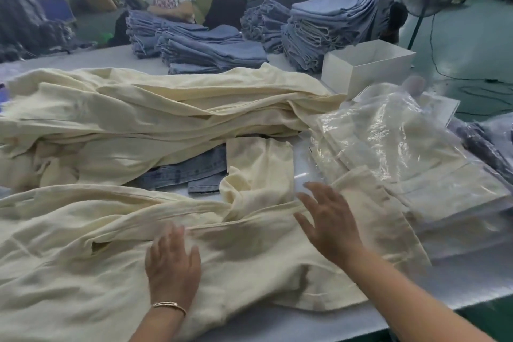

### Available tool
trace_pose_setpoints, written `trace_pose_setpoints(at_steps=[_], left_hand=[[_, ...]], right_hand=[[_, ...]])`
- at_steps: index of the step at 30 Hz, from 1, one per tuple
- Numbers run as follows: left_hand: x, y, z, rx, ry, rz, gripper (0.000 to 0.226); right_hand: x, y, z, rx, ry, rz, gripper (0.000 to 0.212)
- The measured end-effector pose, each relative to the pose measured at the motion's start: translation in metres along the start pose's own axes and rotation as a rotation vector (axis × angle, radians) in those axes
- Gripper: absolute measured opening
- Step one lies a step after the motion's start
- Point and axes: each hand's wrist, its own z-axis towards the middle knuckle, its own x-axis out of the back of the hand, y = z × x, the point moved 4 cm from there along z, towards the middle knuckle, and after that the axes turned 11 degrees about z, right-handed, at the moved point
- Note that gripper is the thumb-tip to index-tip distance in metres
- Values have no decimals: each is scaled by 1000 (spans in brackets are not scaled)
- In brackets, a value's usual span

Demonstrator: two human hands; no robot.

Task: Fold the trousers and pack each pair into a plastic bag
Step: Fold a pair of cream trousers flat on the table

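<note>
A pair of cream trousers (249, 258) lies spread and rumpled across the near edge of the counter (458, 283), not yet folded. The left hand (172, 261) rests flat on the cloth near the trousers' middle, fingers straight and a little apart, gripping nothing. The right hand (329, 219) hovers over or lightly touches the cloth toward the trousers' right end, fingers spread and straight; motion blur makes contact hard to judge.

The step in hand looks like smoothing the trousers flat before the first fold. To do it well, the left hand should pin the cloth in place while the right sweeps outward toward the waistband end, pushing the ridge of creases (249, 219) between the two hands out rather than pressing it in. One leg end (258, 169) is bunched up just beyond the trousers and needs laying straight on its partner, seams matched, or the fold will come out lumpy and resist the bag.

Just right of the trousers, packed pairs in plastic bags (402, 153) are stacked; beyond the trousers lies a heap of more cream trousers (152, 114) waiting.
</note>
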Motion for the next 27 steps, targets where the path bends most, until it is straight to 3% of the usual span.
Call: trace_pose_setpoints(at_steps=[2,4,10,12,15,18,21,22,24,27], left_hand=[[-31,-6,-11,-52,-193,141,91],[-48,-12,-13,-67,-248,187,80],[-36,-13,-7,-59,-168,169,60],[-16,-17,-3,0,-44,-6,47],[16,-38,14,75,234,-229,21],[41,-64,48,113,429,-192,20],[41,-73,94,124,226,-179,28],[36,-71,107,65,130,-175,30],[23,-60,125,-70,-4,-148,12],[-2,-49,138,-135,-241,-175,33]], right_hand=[[-43,-13,-27,2,-266,-17,53],[-70,-7,-46,-99,-507,-7,67],[-77,-1,-49,-248,-838,-129,91],[-62,-8,-35,-268,-928,-210,81],[-43,-22,12,-274,-841,-168,45],[-34,-38,80,-341,-489,-37,31],[-57,-67,133,-289,-293,110,29],[-71,-79,147,-278,-287,157,31],[-106,-97,169,-267,-325,184,40],[-157,-96,182,-359,-415,119,54]])
